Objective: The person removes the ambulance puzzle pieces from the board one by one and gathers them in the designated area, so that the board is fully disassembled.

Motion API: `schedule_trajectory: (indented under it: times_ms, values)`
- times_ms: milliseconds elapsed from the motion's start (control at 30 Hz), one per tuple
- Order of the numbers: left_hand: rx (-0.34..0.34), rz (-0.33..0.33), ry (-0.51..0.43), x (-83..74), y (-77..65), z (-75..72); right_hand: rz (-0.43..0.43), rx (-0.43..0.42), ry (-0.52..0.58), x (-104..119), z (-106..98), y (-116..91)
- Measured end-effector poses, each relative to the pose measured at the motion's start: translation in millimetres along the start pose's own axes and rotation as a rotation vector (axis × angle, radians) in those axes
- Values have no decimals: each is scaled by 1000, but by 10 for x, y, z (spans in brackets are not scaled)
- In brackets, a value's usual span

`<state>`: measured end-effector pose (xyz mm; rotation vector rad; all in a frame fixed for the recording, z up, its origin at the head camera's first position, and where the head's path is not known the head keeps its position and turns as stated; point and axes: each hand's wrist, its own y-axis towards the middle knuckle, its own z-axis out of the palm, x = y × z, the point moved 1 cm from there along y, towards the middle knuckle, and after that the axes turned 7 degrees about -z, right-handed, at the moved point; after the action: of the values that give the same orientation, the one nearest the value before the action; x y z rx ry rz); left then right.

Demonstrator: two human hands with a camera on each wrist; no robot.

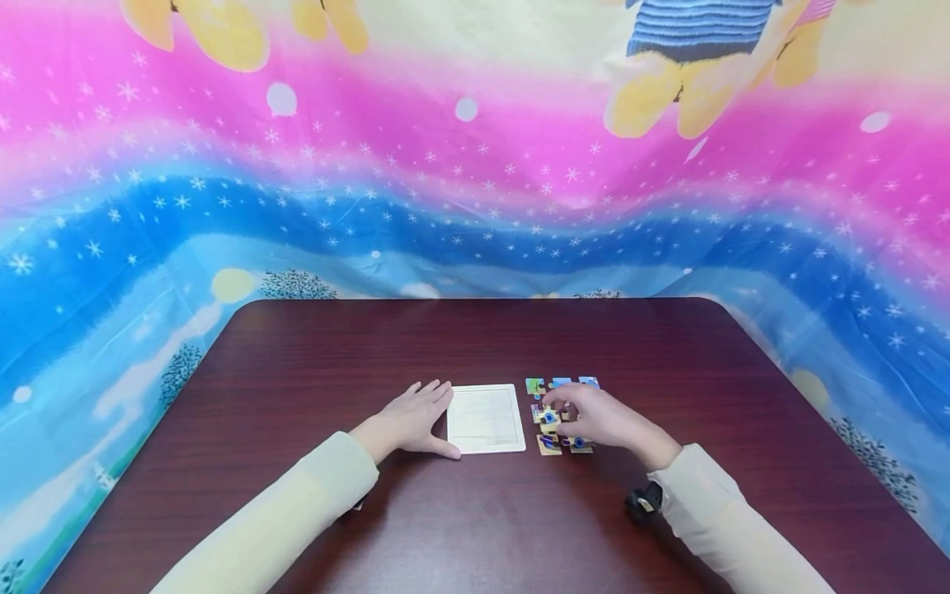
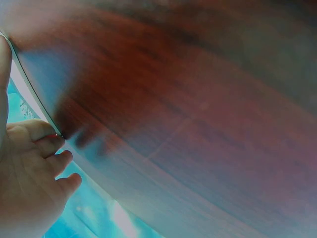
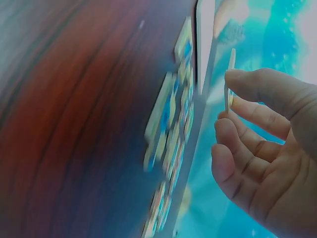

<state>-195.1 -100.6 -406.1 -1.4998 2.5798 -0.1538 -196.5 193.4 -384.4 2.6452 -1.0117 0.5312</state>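
Note:
A square, pale puzzle tray (image 1: 519, 429) with a raised rim lies flat on the table. My left hand (image 1: 411, 421) rests against its left side, fingers stretched along the edge and thumb at the near corner. To the right of the tray, my right hand (image 1: 604, 417) pinches a jigsaw piece (image 1: 549, 417) above the other pieces. In the right wrist view this thin piece (image 3: 232, 59) is seen edge-on between thumb and fingers. Several loose jigsaw pieces (image 1: 548, 446) lie below in rough rows, partly hidden by the right hand.
The dark red-brown table (image 1: 475, 528) has a glossy wood grain. Behind it hangs a colourful cloth (image 1: 475, 190) with snowflakes and cartoon figures. A black device (image 1: 643, 500) is worn at the right wrist.

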Motion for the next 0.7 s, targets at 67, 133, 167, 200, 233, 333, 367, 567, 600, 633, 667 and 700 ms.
schedule_trajectory:
  times_ms: [67,133,167,200,233,333,367,567,600,633,667,700]
  values:
    - [1,1,-4,1,3,1,26,-16,5,-50,-34,-78]
    - [2,1,-3,2,5,2,61,-28,3,-101,-61,-156]
    - [2,0,-2,3,6,1,80,-35,3,-125,-73,-195]
    - [2,0,-2,3,7,2,103,-41,0,-146,-85,-234]
    - [2,-1,-2,4,7,2,121,-41,-2,-167,-96,-272]
    - [4,-3,0,3,8,3,158,-34,-14,-233,-127,-381]
    - [4,-4,0,2,8,4,163,-29,-18,-253,-136,-415]
    - [4,-4,-3,-2,7,1,189,20,-13,-341,-174,-589]
    - [3,-3,-4,-2,8,1,194,29,-10,-350,-178,-610]
    - [2,-2,-3,-1,9,1,203,38,-8,-356,-179,-629]
    - [2,-2,-2,-1,10,1,216,44,-4,-362,-178,-645]
    - [2,-1,0,0,11,3,229,49,-5,-365,-176,-658]
